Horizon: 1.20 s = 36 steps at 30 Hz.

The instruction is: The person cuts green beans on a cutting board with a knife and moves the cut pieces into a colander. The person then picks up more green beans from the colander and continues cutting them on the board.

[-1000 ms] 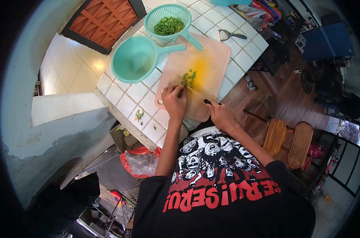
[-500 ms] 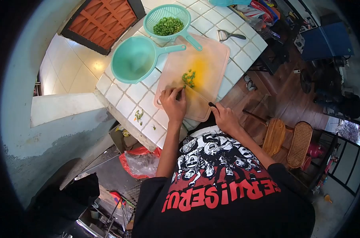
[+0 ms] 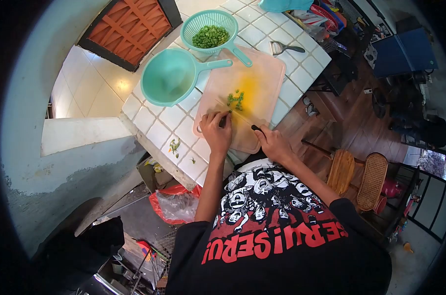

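My left hand (image 3: 216, 130) rests on the pink cutting board (image 3: 269, 73), fingers curled together around green beans whose tips poke out toward the blade. In my right hand (image 3: 276, 144) is a kitchen knife (image 3: 243, 120), gripped by its black handle. Its blade points up and left, close to the fingertips of my left hand. Beyond the blade lies a small group of cut green bean pieces (image 3: 236, 100), beside a yellow stain on the board. Most of the beans under my left fingers are hidden.
A turquoise strainer (image 3: 188, 30) with chopped green pieces and a turquoise dipper (image 3: 149, 81) stand behind the board. A peeler (image 3: 288, 47) lies on the tiled counter (image 3: 159, 132), toward the right. Green trimmings (image 3: 174, 146) sit at the left, near the counter edge.
My right hand and the knife have shifted slightly left and up, nearer my left hand. The cut pieces lie a little differently. The whole view has moved slightly.
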{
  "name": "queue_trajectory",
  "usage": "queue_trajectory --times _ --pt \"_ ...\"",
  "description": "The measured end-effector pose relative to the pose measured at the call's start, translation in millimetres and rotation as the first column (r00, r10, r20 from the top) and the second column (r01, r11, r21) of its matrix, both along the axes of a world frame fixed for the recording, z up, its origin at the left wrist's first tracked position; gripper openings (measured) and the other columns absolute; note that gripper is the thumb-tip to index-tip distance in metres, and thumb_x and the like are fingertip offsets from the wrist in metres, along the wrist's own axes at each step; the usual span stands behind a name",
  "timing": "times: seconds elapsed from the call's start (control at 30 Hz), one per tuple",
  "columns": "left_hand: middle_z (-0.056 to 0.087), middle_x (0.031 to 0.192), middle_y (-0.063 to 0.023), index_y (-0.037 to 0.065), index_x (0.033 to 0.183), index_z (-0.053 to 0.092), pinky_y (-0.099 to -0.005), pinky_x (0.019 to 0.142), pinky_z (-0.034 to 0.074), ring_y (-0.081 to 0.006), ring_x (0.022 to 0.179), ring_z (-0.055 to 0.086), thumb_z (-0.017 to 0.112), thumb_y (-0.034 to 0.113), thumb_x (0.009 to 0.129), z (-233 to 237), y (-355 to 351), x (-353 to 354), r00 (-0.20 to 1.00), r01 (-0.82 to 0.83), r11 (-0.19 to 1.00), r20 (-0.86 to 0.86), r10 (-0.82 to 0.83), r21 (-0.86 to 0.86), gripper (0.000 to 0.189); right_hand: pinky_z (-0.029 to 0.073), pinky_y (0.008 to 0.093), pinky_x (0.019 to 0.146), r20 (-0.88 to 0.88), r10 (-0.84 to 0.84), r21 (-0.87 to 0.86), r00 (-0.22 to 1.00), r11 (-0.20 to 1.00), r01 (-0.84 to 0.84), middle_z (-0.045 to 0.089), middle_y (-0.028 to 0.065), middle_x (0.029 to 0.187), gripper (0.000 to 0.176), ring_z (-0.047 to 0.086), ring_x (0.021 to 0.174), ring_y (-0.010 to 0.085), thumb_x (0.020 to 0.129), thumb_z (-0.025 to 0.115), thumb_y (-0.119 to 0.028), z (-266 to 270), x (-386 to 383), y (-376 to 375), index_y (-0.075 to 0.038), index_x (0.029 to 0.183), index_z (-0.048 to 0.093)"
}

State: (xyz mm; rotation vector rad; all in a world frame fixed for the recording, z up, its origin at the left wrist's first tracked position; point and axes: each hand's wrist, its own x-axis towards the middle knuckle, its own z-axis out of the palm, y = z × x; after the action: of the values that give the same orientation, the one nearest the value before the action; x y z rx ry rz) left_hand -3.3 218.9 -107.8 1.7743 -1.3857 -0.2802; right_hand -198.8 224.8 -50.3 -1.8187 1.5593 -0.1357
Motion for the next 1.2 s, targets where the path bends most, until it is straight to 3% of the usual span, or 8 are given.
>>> queue_trajectory --times 0.17,0.8,0.87,0.9,1.0,1.1,1.13,1.2 --pt "0.072 0.090 -0.0062 0.008 0.089 0.078 -0.0398 0.085 0.044 -0.0271 0.093 0.061 0.080 0.011 0.079 -1 -2 1 1.000 0.016 0.999 0.022 -0.015 -0.038 0.010 0.053 0.0614 0.070 -0.116 0.054 -0.016 0.992 0.998 -0.056 0.069 0.0284 0.078 0.037 0.067 0.078 0.0514 0.106 0.045 -0.041 -3 9 -2 -0.007 0.105 0.061" --pt "0.069 0.086 -0.0107 0.003 0.087 0.077 -0.0398 0.083 0.045 -0.0292 0.089 0.061 0.079 0.014 0.083 0 -3 -5 0.992 -0.077 0.997 -0.100 0.077 0.001 0.012 0.051 0.0625 0.074 -0.107 0.011 -0.024 0.994 1.000 -0.014 0.068 0.0311 0.081 0.039 0.067 0.080 0.0513 0.105 0.047 -0.041 9 -11 12 -0.008 0.115 0.064" --pt "0.069 0.087 -0.0102 0.004 0.088 0.077 -0.0397 0.083 0.045 -0.0288 0.091 0.061 0.079 0.015 0.082 0 -3 -10 0.993 -0.088 0.995 0.074 0.091 -0.043 0.012 0.051 0.0617 0.077 -0.209 0.032 0.011 0.977 0.999 -0.030 0.069 0.0304 0.087 0.039 0.067 0.085 0.0510 0.105 0.047 -0.041 10 -8 8 -0.008 0.114 0.066" --pt "0.069 0.087 -0.0102 0.004 0.088 0.077 -0.0397 0.083 0.045 -0.0288 0.091 0.061 0.079 0.015 0.082 1 -3 -11 0.994 -0.081 0.996 0.070 0.084 -0.044 0.012 0.051 0.0617 0.077 -0.212 0.024 0.010 0.977 1.000 -0.023 0.069 0.0304 0.087 0.039 0.067 0.085 0.0510 0.105 0.047 -0.041 2 -6 5 -0.008 0.114 0.066" --pt "0.069 0.087 -0.0097 0.004 0.088 0.077 -0.0399 0.083 0.045 -0.0288 0.090 0.061 0.079 0.014 0.082 2 2 -8 0.996 0.022 0.998 0.088 -0.017 -0.055 0.012 0.051 0.0587 0.081 0.097 -0.071 0.110 0.993 0.992 0.061 0.069 0.0293 0.096 0.043 0.065 0.093 0.0505 0.105 0.046 -0.043 -22 3 -9 -0.007 0.108 0.068" --pt "0.069 0.087 -0.0098 0.004 0.088 0.077 -0.0402 0.083 0.045 -0.0289 0.089 0.061 0.079 0.014 0.082 -2 1 -6 0.997 -0.059 0.997 0.045 0.061 -0.044 0.012 0.051 0.0593 0.080 0.201 -0.111 0.106 0.973 0.990 0.091 0.069 0.0292 0.093 0.045 0.065 0.093 0.0500 0.105 0.046 -0.045 -25 1 -4 -0.005 0.104 0.068" --pt "0.069 0.087 -0.0100 0.004 0.088 0.077 -0.0403 0.082 0.045 -0.0290 0.089 0.061 0.079 0.014 0.082 -2 1 -6 0.997 -0.075 0.996 0.008 0.076 -0.045 0.012 0.051 0.0593 0.080 0.201 -0.105 0.104 0.974 0.991 0.086 0.069 0.0292 0.093 0.045 0.065 0.093 0.0500 0.105 0.046 -0.045 -23 0 -2 -0.005 0.104 0.068" --pt "0.069 0.087 -0.0102 0.003 0.088 0.077 -0.0404 0.082 0.045 -0.0291 0.089 0.061 0.079 0.014 0.081 -1 1 -7 0.996 -0.089 0.995 -0.034 0.088 -0.043 0.013 0.051 0.0600 0.076 0.033 -0.082 0.085 0.996 0.993 0.079 0.069 0.0286 0.087 0.045 0.066 0.087 0.0505 0.105 0.046 -0.045 -15 -4 3 -0.005 0.101 0.067"
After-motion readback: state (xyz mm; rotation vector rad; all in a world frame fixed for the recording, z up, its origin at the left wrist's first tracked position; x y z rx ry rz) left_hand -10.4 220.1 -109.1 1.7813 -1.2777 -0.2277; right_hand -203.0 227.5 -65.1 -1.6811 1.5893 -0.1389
